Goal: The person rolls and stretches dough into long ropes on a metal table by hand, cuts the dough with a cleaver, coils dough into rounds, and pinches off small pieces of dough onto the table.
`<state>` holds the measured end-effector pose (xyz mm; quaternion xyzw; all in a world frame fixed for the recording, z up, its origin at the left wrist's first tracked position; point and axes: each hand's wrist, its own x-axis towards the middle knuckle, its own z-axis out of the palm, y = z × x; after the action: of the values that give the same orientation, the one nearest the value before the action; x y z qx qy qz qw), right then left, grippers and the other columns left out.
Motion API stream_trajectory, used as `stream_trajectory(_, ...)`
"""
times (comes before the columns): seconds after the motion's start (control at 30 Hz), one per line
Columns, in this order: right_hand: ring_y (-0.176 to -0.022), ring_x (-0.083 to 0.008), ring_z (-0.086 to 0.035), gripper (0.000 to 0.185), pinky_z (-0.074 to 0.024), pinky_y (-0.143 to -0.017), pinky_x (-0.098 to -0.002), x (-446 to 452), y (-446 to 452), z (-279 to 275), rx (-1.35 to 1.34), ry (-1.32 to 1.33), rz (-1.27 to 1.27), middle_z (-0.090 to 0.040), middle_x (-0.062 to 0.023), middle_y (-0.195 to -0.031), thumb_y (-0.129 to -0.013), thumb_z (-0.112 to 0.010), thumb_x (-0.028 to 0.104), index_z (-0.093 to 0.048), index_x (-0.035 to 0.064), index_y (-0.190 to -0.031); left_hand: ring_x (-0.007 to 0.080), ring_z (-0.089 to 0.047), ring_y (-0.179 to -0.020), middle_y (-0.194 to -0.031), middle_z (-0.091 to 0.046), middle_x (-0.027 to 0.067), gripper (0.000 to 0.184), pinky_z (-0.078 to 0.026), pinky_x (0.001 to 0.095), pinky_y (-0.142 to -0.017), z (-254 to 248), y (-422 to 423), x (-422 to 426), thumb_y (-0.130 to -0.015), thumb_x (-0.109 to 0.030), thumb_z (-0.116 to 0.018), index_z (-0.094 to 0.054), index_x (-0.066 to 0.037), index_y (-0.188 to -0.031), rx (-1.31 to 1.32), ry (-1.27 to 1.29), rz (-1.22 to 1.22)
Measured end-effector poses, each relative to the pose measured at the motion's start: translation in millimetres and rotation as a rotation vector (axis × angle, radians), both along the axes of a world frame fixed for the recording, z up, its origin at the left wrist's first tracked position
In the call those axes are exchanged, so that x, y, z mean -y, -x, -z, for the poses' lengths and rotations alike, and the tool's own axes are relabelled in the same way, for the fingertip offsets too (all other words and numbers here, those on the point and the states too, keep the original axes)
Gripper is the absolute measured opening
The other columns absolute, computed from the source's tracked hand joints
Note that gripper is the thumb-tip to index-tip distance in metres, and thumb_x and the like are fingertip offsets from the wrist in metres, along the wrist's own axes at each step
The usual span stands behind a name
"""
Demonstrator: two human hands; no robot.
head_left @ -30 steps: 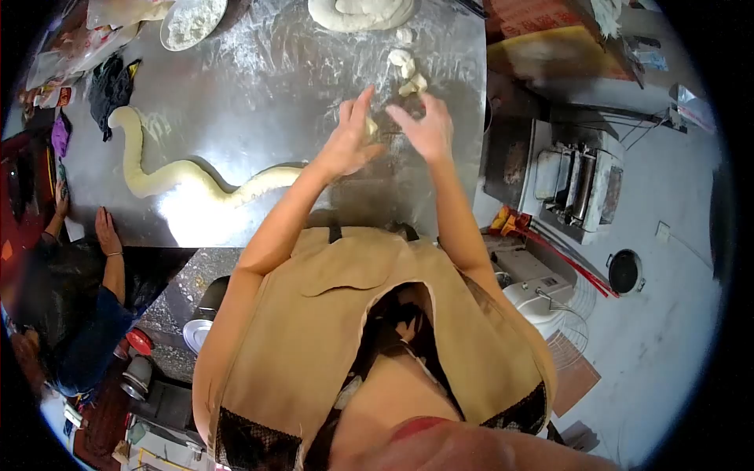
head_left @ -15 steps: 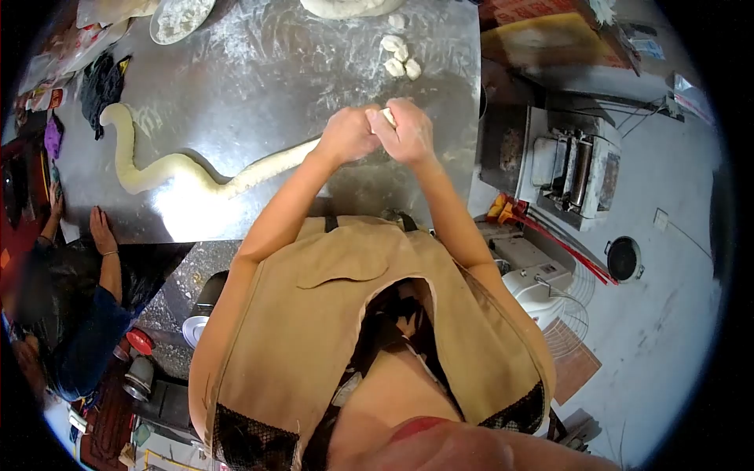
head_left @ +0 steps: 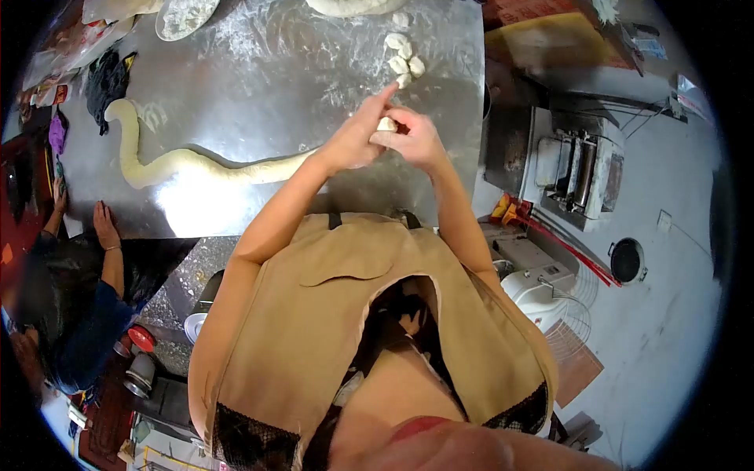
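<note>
A long rope of dough [head_left: 204, 163] winds over the metal table from the left, and its right end goes into my left hand [head_left: 355, 140]. My left fingers wrap round the rope, with the index finger stretched toward the far side. Beside it, the thumb and index finger of my right hand [head_left: 414, 141] close on the pale dough end [head_left: 386, 124] that sticks out of my left hand. Just past my left fingertip lies a small dough piece [head_left: 404, 81]. Several more dough pieces [head_left: 398, 65] are grouped beyond it.
A large dough mass [head_left: 357, 6] and a bowl of flour [head_left: 187, 17] stand at the table's far side. A black bag [head_left: 107, 85] lies at the left. Another person's hand [head_left: 105, 226] rests on the table's near left edge. A roller machine [head_left: 580, 169] is at the right.
One more dough piece now lies at the near end of the group. My hands have opened slightly from their tight clasp, and my left index finger has stretched out. The rope has straightened somewhat.
</note>
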<state>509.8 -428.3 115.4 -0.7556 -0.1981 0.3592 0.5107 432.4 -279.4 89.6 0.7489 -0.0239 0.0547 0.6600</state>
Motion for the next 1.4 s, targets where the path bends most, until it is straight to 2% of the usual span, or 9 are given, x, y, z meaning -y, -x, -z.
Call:
stream_trajectory(0.2, -0.071, -0.0174, -0.061, 0.027, -0.0489, -0.067, -0.0307, 0.4, 7.7, -15.6, 0.182, -0.058, 0.173, -0.063, -0.0074, -0.079, -0.078, -0.075, 0.024, -0.068, 0.0000, -0.087, 0.0400, -0.062, -0.074, -0.081, -0.066, 0.0173, 0.024, -0.051, 0.0425, -0.070, 3.5, 1.6, 4.1, -0.074, -0.012, -0.068, -0.063, -0.007, -0.097, -0.168, -0.326, -0.040)
stream_trajectory(0.4, -0.078, -0.0340, -0.064, 0.038, -0.0525, -0.069, -0.0378, 15.9, -2.5, 53.6, 0.657, 0.305, 0.062, -0.066, -0.0148, -0.089, -0.081, -0.068, 0.042, -0.065, 0.0043, -0.080, 0.0406, -0.061, -0.073, -0.073, -0.064, 0.0159, 0.023, -0.050, 0.0473, -0.066, -5.3, -0.1, 21.1, -0.072, -0.024, -0.072, -0.062, -0.009, -0.084, -0.205, -0.429, -0.061)
stream_trajectory(0.5, -0.091, -0.0349, -0.064, 0.046, -0.0521, -0.078, -0.0401, 43.2, -35.0, 109.7, 0.623, 0.771, -0.018, -0.067, -0.0172, -0.096, -0.078, -0.070, 0.049, -0.066, 0.0049, -0.090, 0.0397, -0.062, -0.085, -0.086, -0.064, 0.0177, 0.032, -0.051, 0.0449, -0.072, -44.2, 20.4, 50.3, -0.073, -0.024, -0.073, -0.062, -0.011, -0.100, -0.039, -0.369, 0.321)
stream_trajectory(0.63, -0.093, -0.0295, -0.065, 0.055, -0.0513, -0.080, -0.0383, 35.8, -28.6, 53.3, 0.667, 0.781, 0.220, -0.066, -0.0186, -0.104, -0.073, -0.076, 0.049, -0.064, 0.0058, -0.106, 0.0364, -0.051, -0.113, -0.123, -0.045, 0.0196, 0.088, -0.046, 0.0406, -0.092, -15.4, 15.1, 13.3, -0.072, -0.003, -0.071, -0.026, -0.011, -0.146, -0.147, -0.220, -0.047)
stream_trajectory(0.7, -0.087, -0.0199, -0.064, 0.049, -0.0506, -0.077, -0.0324, 27.0, -17.9, 29.5, 0.240, 0.119, 0.047, -0.067, -0.0133, -0.097, -0.073, -0.080, 0.036, -0.065, 0.0050, -0.108, 0.0388, -0.045, -0.119, -0.126, -0.040, 0.0221, 0.090, -0.044, 0.0410, -0.097, 2.6, 13.0, 1.6, -0.072, 0.003, -0.067, -0.021, -0.011, -0.149, -0.275, -0.140, 0.012)
stream_trajectory(1.03, -0.073, -0.0165, -0.061, 0.024, -0.0497, -0.066, -0.0328, 11.6, 21.6, -13.6, 0.256, -0.024, 0.182, -0.063, -0.0061, -0.078, -0.074, -0.075, 0.021, -0.064, 0.0019, -0.083, 0.0376, -0.064, -0.084, -0.088, -0.069, 0.0145, 0.029, -0.051, 0.0451, -0.072, -0.9, 9.7, 15.1, -0.074, -0.017, -0.069, -0.064, -0.012, -0.102, -0.196, -0.278, 0.044)
stream_trajectory(1.23, -0.058, -0.0319, -0.055, 0.032, -0.0481, -0.055, -0.0404, 16.9, 14.7, 43.5, 0.953, 0.143, 0.184, -0.050, -0.0079, -0.059, -0.077, -0.069, 0.027, -0.049, 0.0087, -0.059, 0.0365, -0.064, -0.074, -0.080, -0.068, 0.0129, 0.020, -0.052, 0.0431, -0.068, -5.6, 14.0, 35.1, -0.073, -0.022, -0.069, -0.066, -0.013, -0.091, -0.260, -0.535, 0.040)
stream_trajectory(1.3, -0.061, -0.0348, -0.060, 0.033, -0.0499, -0.055, -0.0424, 32.6, -24.9, 109.2, 1.368, 0.729, -0.083, -0.056, -0.0080, -0.059, -0.079, -0.067, 0.032, -0.053, 0.0110, -0.058, 0.0365, -0.063, -0.072, -0.075, -0.064, 0.0118, 0.016, -0.052, 0.0428, -0.068, -23.4, 30.1, 56.1, -0.075, -0.023, -0.070, -0.065, -0.012, -0.086, 0.065, -0.472, 0.193)
stream_trajectory(1.4, -0.086, -0.0352, -0.066, 0.043, -0.0535, -0.071, -0.0432, 22.9, -46.9, 86.2, 0.759, 0.785, 0.196, -0.067, -0.0147, -0.095, -0.080, -0.066, 0.049, -0.063, 0.0064, -0.085, 0.0334, -0.063, -0.083, -0.086, -0.063, 0.0122, 0.020, -0.052, 0.0412, -0.071, -40.9, 28.5, 50.1, -0.079, -0.020, -0.068, -0.064, -0.011, -0.097, -0.084, -0.328, 0.011)
